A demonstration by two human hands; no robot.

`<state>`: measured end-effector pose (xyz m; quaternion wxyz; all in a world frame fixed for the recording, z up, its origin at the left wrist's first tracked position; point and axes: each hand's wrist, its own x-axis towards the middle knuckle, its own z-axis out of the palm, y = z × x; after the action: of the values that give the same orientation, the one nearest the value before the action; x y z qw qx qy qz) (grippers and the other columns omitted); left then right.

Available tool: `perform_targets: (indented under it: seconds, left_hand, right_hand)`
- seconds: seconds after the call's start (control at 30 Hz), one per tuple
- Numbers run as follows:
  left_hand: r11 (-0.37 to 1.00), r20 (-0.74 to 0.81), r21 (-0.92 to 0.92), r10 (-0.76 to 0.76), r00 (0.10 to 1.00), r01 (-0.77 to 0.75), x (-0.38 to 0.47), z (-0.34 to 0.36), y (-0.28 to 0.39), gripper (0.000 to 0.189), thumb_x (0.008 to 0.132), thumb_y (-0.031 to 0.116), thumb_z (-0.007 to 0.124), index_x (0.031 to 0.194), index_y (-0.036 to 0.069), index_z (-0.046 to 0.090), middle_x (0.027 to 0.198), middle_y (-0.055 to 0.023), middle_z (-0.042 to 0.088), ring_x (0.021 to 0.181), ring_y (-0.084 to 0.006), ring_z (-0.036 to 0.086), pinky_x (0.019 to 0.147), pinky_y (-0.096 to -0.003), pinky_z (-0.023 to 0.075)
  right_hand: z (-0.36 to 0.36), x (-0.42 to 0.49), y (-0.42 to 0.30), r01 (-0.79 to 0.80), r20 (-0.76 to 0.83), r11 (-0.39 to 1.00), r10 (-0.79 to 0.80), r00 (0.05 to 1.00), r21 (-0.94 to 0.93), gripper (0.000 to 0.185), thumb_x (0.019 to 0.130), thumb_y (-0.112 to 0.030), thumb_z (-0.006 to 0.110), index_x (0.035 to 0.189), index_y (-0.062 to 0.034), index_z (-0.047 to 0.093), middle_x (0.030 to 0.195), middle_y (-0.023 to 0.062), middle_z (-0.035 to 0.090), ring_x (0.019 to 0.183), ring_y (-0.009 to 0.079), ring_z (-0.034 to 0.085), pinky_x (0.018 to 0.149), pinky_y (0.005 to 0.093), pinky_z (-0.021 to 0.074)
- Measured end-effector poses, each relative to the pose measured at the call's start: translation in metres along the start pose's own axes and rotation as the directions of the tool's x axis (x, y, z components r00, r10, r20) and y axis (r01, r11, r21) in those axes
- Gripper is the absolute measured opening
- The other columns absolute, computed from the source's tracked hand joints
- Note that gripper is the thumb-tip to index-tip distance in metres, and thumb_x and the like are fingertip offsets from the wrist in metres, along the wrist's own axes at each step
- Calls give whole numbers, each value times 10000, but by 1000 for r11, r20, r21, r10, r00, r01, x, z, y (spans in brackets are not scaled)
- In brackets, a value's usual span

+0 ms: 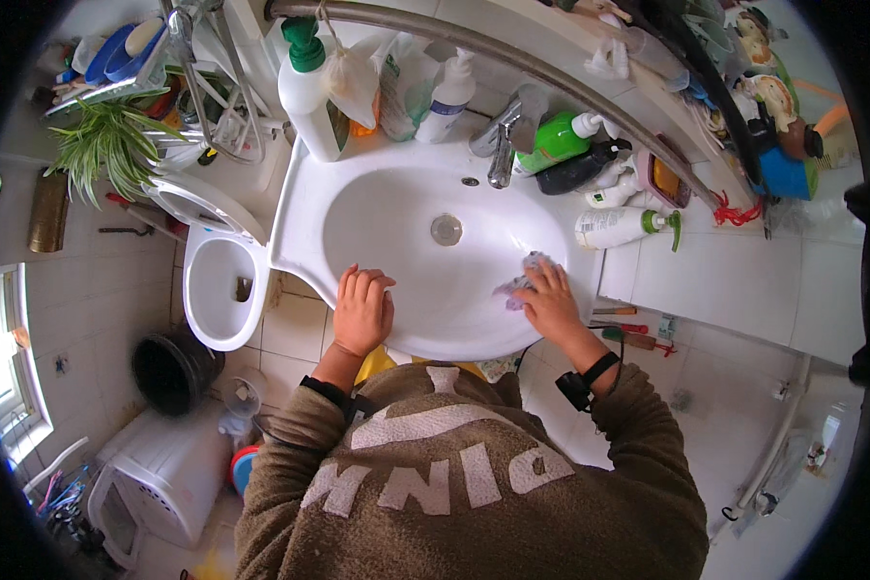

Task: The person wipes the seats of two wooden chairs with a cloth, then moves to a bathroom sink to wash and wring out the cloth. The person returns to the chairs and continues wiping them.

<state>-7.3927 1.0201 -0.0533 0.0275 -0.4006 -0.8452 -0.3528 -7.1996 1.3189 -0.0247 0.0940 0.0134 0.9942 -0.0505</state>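
A white ceramic washbasin (399,217) lies before me, with a round drain (446,229) in its bowl and a chrome faucet (504,141) at its back. My right hand (549,301) presses a crumpled greyish-purple cloth (511,288) against the bowl's right inner side. The fingers lie over part of the cloth. On the basin's front left rim rests my left hand (363,308), its fingers side by side and slightly bent, with no object visible in it; its palm is hidden.
Pump bottles stand at the back left, among them a white one with a green top (308,94). A green bottle (558,141) and a white bottle (609,227) lie at the right. A toilet (225,290) and black bucket (174,373) are left. A metal rail (478,36) crosses behind.
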Motion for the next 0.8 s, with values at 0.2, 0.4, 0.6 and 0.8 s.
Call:
perform_targets:
  seconds: [0.2,0.4,0.6,0.8]
  left_hand:
    - [951,107,-279,-110,988,136,1,-18,-6,258,774,-51,564,1013,41,587,1030,-145,580,1026,-343,561,940,-428,451]
    - [957,-48,-207,-216,975,202,2,-46,-28,261,766,-78,532,1003,17,583,1037,-156,596,979,-348,573,869,-420,467]
    - [980,24,-154,-120,992,122,-17,-65,-40,225,698,-58,581,879,67,626,951,-70,626,927,-295,582,817,-390,457]
    - [981,44,-176,-69,997,76,-30,-77,-46,214,701,-50,590,871,74,629,949,-66,628,939,-291,579,830,-405,457]
  right_hand:
    - [37,33,-82,-111,267,773,-79,960,625,509,818,-13,619,1304,-155,567,1419,192,431,1337,365,397,1108,450,347]
    - [57,121,-159,198,-127,553,-164,978,809,609,823,-51,634,1396,-186,477,1463,198,380,1338,400,382,1091,468,370]
    - [9,40,-49,-41,173,986,13,985,159,513,791,-40,625,1266,-234,606,1331,113,522,1187,323,531,930,466,474]
    - [53,116,-146,29,-74,684,37,997,729,465,753,-15,672,1190,-170,640,1089,129,634,1010,343,582,916,446,463]
